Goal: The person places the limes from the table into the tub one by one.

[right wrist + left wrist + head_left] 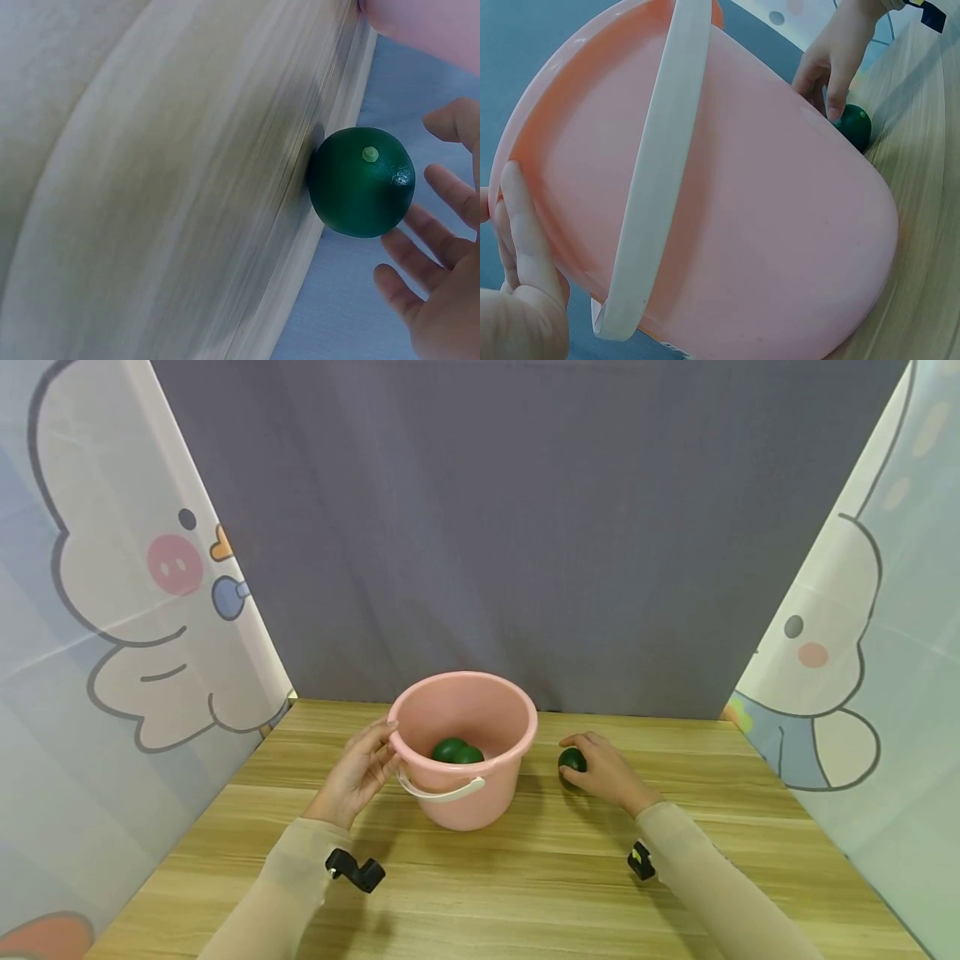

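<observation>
A pink bucket (pixel 465 793) with a white handle (pixel 442 793) stands upright on the table. My left hand (pixel 363 770) holds its rim at the left, thumb on the outer wall and fingertips at the edge, as the left wrist view (pixel 529 255) also shows. Inside the bucket lie two dark green limes (pixel 450 749). To the right of the bucket, another lime (pixel 361 182) with a pale stem end sits on the table. My right hand (pixel 606 770) is around it from the right, fingers spread and loosely bent; in the right wrist view the thumb stands apart from it.
The wood-grain table (pixel 480 893) reaches back to a dark grey curtain (pixel 525 527). Cartoon-printed cloths hang at the left (pixel 135 677) and right (pixel 832 693). A black wrist mount (pixel 356 870) sits on each sleeve.
</observation>
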Tool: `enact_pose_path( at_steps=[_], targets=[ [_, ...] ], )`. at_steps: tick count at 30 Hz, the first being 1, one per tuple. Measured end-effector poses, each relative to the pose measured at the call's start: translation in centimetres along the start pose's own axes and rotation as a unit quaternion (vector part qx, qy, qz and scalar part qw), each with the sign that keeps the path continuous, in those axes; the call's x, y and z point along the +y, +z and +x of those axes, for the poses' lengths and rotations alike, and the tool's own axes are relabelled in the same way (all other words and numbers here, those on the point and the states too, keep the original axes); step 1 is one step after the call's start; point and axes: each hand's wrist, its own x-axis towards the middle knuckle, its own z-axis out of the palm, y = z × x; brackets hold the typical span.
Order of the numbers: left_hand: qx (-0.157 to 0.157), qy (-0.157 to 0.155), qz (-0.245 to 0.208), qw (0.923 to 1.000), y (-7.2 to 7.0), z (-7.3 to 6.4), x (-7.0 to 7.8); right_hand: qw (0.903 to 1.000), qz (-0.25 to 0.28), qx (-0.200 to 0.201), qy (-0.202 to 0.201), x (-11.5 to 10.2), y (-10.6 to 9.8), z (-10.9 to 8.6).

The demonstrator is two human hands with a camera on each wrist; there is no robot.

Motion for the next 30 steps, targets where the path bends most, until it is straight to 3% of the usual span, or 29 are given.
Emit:
enact_pose_path(
  at_steps=[15,30],
  targets=[
    [0.006,-0.002,-0.004,1.0000,0.03,-0.10,0.04,0.9979,0.009,-0.034,0.055,0.32,0.39,-0.08],
    [0.004,0.004,0.000,1.0000,0.10,-0.07,0.02,0.9958,0.032,-0.053,0.067,0.91,0.91,-0.25]
  ],
)
